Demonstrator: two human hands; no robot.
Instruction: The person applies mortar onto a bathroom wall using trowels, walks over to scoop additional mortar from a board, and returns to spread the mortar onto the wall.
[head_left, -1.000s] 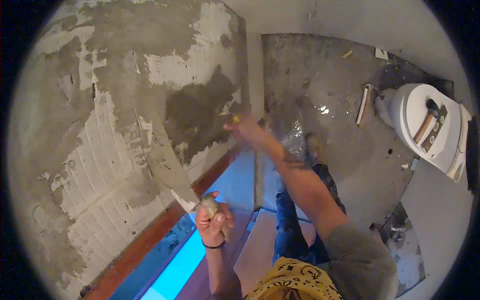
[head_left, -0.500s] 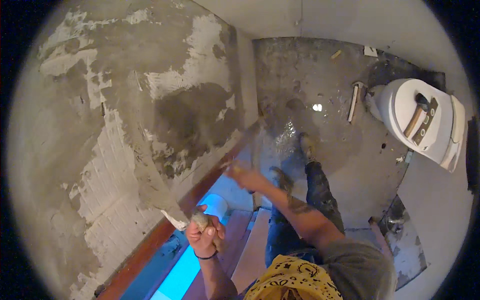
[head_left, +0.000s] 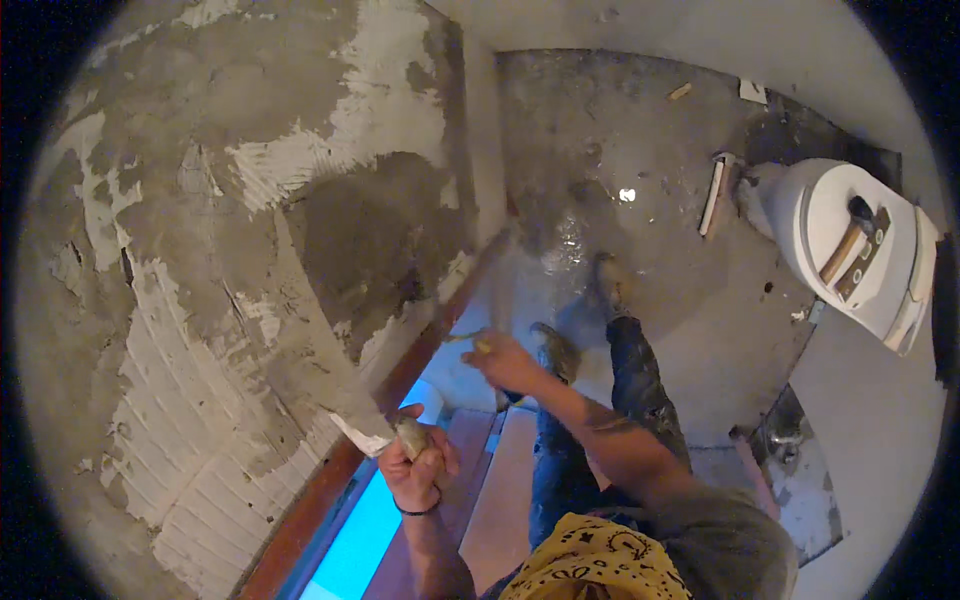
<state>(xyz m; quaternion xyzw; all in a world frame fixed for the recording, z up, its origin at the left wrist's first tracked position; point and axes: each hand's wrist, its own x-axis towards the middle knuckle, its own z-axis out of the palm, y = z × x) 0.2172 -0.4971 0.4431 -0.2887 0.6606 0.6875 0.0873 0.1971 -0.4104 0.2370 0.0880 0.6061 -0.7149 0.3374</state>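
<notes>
Head view — we saw the left hand [head_left: 412, 478] clasping a grey-smeared handle [head_left: 411, 438] — the right hand [head_left: 508, 366] gripped a small yellow-handled tool [head_left: 484, 346].

The left hand [head_left: 418, 470] covers part of the caked grip [head_left: 411, 438]; ahead of it, the long smeared tool [head_left: 348, 392] blends into the wall coating [head_left: 220, 330], its outline unclear. The slim yellowish tool [head_left: 466, 336] in the right hand [head_left: 503, 362] is partly covered and too blurred to identify. Below the left hand, the left forearm [head_left: 440, 560] and patterned yellow cloth [head_left: 595, 555] run off the lower edge.
</notes>
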